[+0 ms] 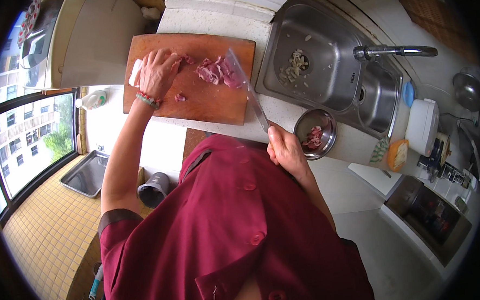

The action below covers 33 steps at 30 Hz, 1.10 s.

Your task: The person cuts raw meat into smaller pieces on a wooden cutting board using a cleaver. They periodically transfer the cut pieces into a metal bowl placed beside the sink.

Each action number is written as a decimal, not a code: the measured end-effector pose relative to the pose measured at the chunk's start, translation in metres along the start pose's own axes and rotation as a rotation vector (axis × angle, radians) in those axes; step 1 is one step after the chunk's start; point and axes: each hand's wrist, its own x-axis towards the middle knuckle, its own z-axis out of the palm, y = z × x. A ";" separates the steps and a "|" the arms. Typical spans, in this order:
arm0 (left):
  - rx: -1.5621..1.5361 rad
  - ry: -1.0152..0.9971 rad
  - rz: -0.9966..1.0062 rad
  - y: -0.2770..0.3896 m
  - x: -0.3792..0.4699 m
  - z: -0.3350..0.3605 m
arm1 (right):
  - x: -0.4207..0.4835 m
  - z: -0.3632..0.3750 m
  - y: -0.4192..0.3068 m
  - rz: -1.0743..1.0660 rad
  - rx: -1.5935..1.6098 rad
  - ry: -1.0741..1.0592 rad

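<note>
My right hand (287,149) grips a kitchen knife (254,102). Its blade slants up and left across the right side of a wooden cutting board (209,106), its tip beside a pile of raw meat slices (215,72). On the left part of the board, my left hand (158,72) rests with bent fingers over the wood. A small strip of meat (187,59) lies by its fingertips, and a white item (135,74) shows beside the hand, its kind unclear. What the palm covers is hidden. Nearer me lies a small meat scrap (180,97).
Right of the board is a steel sink (322,84) with pale peelings (294,65) around its drain, under a faucet (397,51). A steel bowl (323,145) holding meat pieces (313,137) stands by my right hand. A white bottle (93,100) and a bin (154,190) are at left.
</note>
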 end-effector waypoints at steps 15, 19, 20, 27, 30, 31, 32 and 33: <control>0.073 -0.095 0.043 -0.008 0.005 0.003 | -0.001 0.001 0.005 -0.042 0.053 0.013; 0.106 -0.124 0.052 -0.011 0.005 -0.003 | -0.005 0.004 0.005 -0.072 0.029 0.044; 0.127 -0.111 0.039 -0.010 0.004 -0.003 | -0.006 0.004 0.005 -0.079 0.025 0.042; 0.139 -0.132 -0.066 -0.004 0.008 -0.001 | -0.007 -0.001 0.005 -0.044 0.069 0.030; 0.035 -0.118 -0.240 -0.005 0.009 -0.014 | -0.006 -0.001 0.005 -0.023 0.070 0.020; 0.008 -0.051 -0.294 -0.003 0.009 -0.017 | -0.006 -0.001 0.004 -0.026 0.072 0.022; -0.028 0.005 -0.179 -0.001 0.008 -0.020 | -0.005 -0.001 0.004 -0.030 0.073 0.024; -0.110 -0.018 -0.096 0.008 0.007 -0.017 | -0.004 -0.001 0.004 -0.016 0.072 0.021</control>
